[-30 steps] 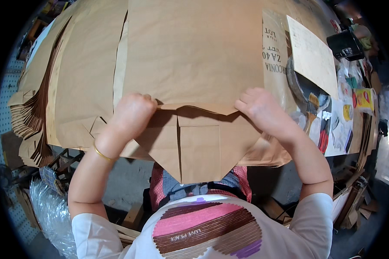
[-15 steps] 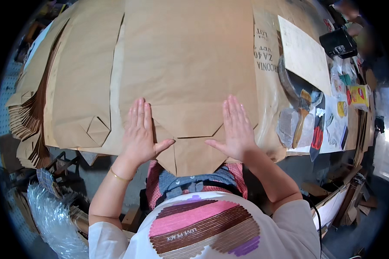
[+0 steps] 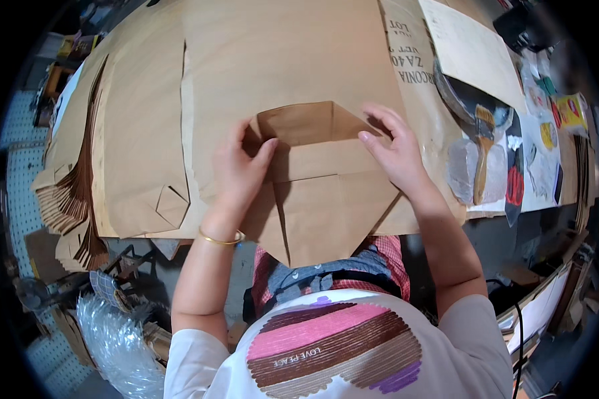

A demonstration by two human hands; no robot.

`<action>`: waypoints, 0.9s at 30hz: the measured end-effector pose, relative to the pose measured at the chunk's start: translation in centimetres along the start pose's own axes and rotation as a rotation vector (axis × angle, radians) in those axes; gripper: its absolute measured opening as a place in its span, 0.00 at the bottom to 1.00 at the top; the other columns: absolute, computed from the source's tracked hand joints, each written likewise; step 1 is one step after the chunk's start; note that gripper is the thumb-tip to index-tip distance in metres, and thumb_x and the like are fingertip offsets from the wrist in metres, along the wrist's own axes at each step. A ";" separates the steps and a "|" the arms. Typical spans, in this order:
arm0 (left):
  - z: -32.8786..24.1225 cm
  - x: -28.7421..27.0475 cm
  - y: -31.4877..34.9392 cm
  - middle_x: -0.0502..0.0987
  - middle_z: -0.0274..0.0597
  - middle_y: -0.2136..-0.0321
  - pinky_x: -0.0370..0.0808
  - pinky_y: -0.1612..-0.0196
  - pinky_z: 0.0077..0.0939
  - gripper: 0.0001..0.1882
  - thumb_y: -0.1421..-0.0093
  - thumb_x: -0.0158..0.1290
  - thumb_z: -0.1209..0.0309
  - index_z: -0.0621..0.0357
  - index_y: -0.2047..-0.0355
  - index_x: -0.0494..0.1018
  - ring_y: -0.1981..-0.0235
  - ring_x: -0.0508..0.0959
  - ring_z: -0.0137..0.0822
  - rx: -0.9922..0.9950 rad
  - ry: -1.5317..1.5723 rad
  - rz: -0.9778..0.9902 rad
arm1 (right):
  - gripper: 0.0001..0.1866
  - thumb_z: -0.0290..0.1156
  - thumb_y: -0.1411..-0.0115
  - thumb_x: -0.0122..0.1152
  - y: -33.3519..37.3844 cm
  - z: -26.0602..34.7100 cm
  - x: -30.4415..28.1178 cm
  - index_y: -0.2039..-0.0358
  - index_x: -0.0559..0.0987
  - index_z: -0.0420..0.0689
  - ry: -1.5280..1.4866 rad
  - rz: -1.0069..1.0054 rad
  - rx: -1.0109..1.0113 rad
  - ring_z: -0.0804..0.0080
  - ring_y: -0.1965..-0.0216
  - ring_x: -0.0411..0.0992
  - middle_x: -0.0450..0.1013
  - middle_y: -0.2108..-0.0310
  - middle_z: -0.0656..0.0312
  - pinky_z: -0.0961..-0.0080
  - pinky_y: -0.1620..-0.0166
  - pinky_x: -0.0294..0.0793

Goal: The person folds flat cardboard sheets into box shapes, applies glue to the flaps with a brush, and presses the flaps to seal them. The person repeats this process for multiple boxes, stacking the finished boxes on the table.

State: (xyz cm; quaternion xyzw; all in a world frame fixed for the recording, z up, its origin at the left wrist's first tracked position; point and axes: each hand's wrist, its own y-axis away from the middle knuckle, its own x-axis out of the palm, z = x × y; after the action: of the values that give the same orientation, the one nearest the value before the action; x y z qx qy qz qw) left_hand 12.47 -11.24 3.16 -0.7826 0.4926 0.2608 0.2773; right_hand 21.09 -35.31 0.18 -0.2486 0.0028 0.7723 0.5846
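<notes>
A large brown paper bag [image 3: 316,219] lies in front of me, its folded bottom end toward my body and hanging over the table edge. A flap of that end stands raised, showing a shadowed pocket [image 3: 299,126]. At the flap's left corner my left hand [image 3: 241,166] is closed, thumb inside and the other fingers partly hidden behind the paper. My right hand [image 3: 399,149] curls around the right corner, its thumb on the paper and its fingers bent beyond the edge.
Left of the bag lies another folded paper bag [image 3: 146,133], beside a fanned stack of bags [image 3: 63,199]. On the right are a brush [image 3: 484,153], a black pan [image 3: 472,100] under a pale board [image 3: 472,50], red-handled scissors [image 3: 514,179] and a yellow packet [image 3: 571,112].
Both hands were flat on the bag with fingers stretched out. Now they have curled around the flap's corners, and the flap has lifted and opened up.
</notes>
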 end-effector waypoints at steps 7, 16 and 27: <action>2.0 -3.5 0.3 0.79 0.47 0.69 0.74 0.58 0.24 0.18 0.47 0.44 0.80 0.68 0.57 0.75 0.65 0.79 0.36 0.174 0.305 0.253 | 0.11 0.34 0.45 0.63 0.3 6.5 5.6 0.67 0.78 0.40 0.052 0.289 -0.296 0.56 0.69 0.75 0.75 0.72 0.55 0.64 0.65 0.74; 1.3 0.5 -6.5 0.76 0.41 0.73 0.71 0.64 0.25 0.15 0.50 0.47 0.81 0.68 0.60 0.72 0.68 0.72 0.30 -0.129 0.030 0.395 | 0.06 0.27 0.49 0.60 2.6 8.3 10.5 0.80 0.74 0.41 0.131 0.293 -0.254 0.54 0.78 0.73 0.73 0.80 0.54 0.61 0.72 0.73; 0.5 -1.1 -7.7 0.78 0.44 0.75 0.74 0.66 0.32 0.07 0.47 0.57 0.73 0.66 0.72 0.75 0.71 0.77 0.37 -0.057 0.003 0.419 | 0.06 0.27 0.52 0.56 -4.0 10.2 3.5 0.76 0.80 0.41 0.726 0.980 -0.744 0.62 0.65 0.74 0.74 0.68 0.52 0.63 0.64 0.75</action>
State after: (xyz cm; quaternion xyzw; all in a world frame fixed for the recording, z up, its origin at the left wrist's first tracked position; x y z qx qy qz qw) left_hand 19.08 -7.44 4.97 -0.6708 0.6375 0.3255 0.1939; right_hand 20.13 -27.86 8.88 -0.6431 0.0448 0.7644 0.0087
